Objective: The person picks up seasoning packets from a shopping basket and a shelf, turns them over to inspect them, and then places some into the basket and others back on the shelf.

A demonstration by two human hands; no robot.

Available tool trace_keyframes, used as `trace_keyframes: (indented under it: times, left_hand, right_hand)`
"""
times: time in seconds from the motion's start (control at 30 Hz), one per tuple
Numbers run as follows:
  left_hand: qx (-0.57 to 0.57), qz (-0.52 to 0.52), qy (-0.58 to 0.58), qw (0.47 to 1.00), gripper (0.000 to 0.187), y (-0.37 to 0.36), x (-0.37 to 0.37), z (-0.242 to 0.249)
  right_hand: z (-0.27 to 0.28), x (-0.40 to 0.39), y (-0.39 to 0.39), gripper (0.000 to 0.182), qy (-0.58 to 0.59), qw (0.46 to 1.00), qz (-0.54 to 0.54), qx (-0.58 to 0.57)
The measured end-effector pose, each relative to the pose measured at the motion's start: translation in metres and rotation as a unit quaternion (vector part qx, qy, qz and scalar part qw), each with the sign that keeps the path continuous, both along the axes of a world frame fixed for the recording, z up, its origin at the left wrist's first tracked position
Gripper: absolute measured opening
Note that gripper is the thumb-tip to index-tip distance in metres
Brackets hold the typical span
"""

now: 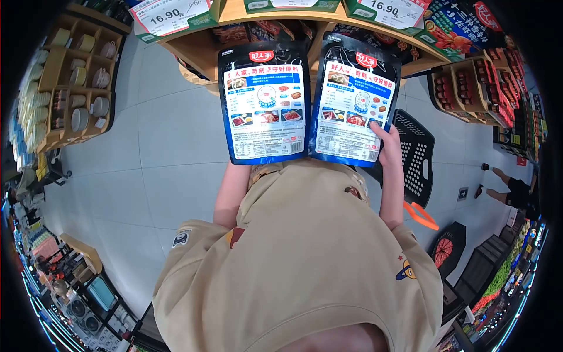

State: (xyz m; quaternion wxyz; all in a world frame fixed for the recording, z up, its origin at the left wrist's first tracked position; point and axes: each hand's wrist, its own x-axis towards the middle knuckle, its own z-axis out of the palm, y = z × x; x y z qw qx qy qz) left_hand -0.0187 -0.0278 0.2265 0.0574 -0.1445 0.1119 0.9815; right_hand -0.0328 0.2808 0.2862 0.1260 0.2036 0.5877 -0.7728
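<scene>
Two black-and-blue food pouches stand upright side by side in front of me, their white printed backs facing me. My right hand (389, 144) grips the right pouch (356, 97) at its lower right corner, thumb on the front and the other fingers behind. The left pouch (264, 102) is held up at the end of my left arm. My left hand itself is hidden behind that pouch; only the wrist and forearm show below its lower edge. Both pouches carry a red smiling logo at the top, and their inner edges nearly touch.
A wooden shelf (190, 50) with price cards (170, 16) and more packets lies just beyond the pouches. To my right are a black perforated panel (413, 158) and an orange handle (421, 216). Bowls fill a left rack (58, 132). Another person's legs (498, 185) show far right.
</scene>
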Motion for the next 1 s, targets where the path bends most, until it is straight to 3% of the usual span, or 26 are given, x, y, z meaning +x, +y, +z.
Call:
trace_keyframes:
  times: [0.47,0.63,1.0]
  left_hand:
    - [-0.009,-0.019,-0.008,1.000,0.053,0.003,-0.002,0.005]
    - [-0.004,-0.033,-0.009,0.999,0.054,0.005,-0.003,0.004]
    - [-0.007,-0.057,-0.014,0.998,0.056,0.004,-0.006,0.005]
  right_hand:
    - [0.005,0.002,-0.009,0.032,-0.012,1.000,0.009,-0.025]
    - [0.001,0.002,-0.008,0.019,0.007,0.998,-0.020,-0.065]
    - [-0.003,0.005,-0.011,0.016,-0.012,0.995,-0.042,-0.085]
